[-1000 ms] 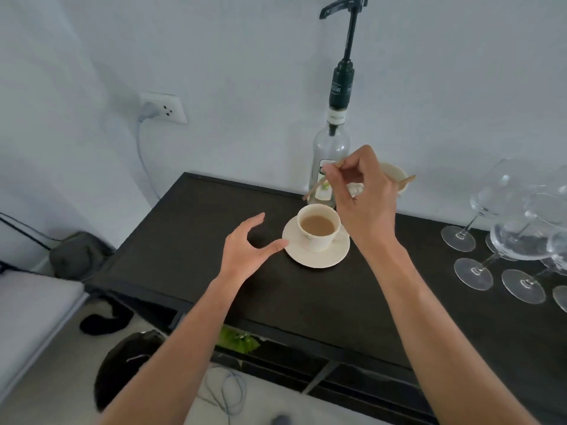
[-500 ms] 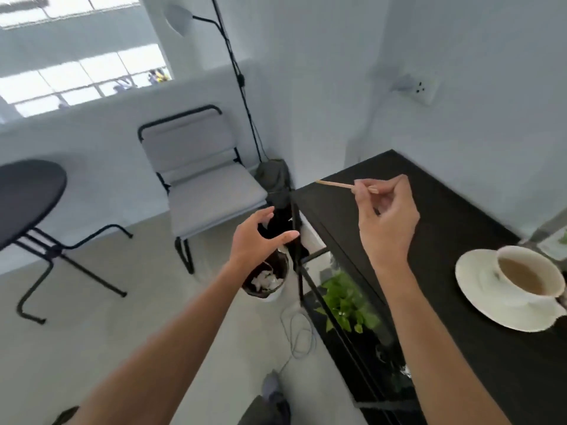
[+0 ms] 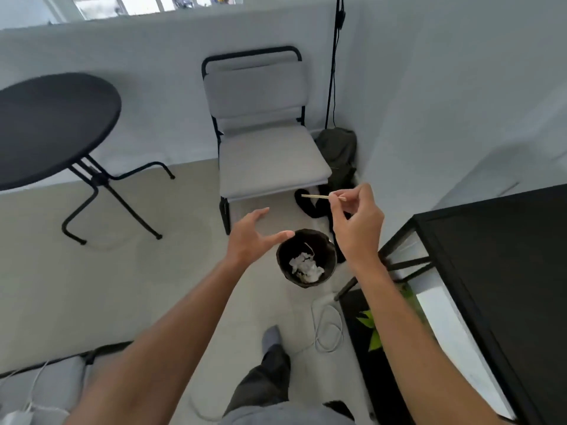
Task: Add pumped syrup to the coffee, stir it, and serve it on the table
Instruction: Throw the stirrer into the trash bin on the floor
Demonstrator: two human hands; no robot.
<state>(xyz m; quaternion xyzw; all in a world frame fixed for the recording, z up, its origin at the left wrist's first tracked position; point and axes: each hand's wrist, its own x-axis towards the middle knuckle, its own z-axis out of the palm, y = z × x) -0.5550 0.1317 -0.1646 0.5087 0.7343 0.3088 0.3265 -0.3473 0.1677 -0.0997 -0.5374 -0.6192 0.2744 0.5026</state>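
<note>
My right hand pinches a thin wooden stir stick between thumb and fingers, holding it level above and just behind a small black waste bin on the floor. My left hand hovers empty with fingers spread, just left of the bin's rim. The bin holds crumpled white paper. The black side table fills the right edge. The coffee cup, saucer and syrup bottle are out of view.
A grey padded chair stands behind the bin. A round black table on thin legs is at the left. A white cable coils on the floor by a green plant under the side table. My leg is below.
My view has swung left and down from the coffee on the side table to the floor. Both hands moved with it, the right still holding the stick, to over the bin.
</note>
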